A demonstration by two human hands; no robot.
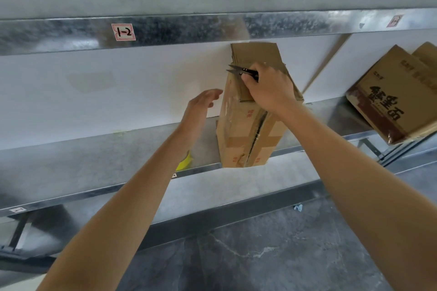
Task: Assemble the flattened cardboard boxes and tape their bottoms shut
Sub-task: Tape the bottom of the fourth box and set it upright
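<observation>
A brown cardboard box stands on end on the metal shelf, its taped bottom seam facing me and partly split along the middle. A flap sticks up at its top against the white wall. My right hand rests on the box's upper part and grips small black snips, blades pointing left. To the left of the box my left hand hovers with fingers spread, holding nothing and not touching the cardboard.
Flattened printed cartons lean on the shelf at the right. A yellow object lies on the shelf behind my left forearm. An upper metal shelf edge labelled 1-2 runs overhead. Grey floor lies below.
</observation>
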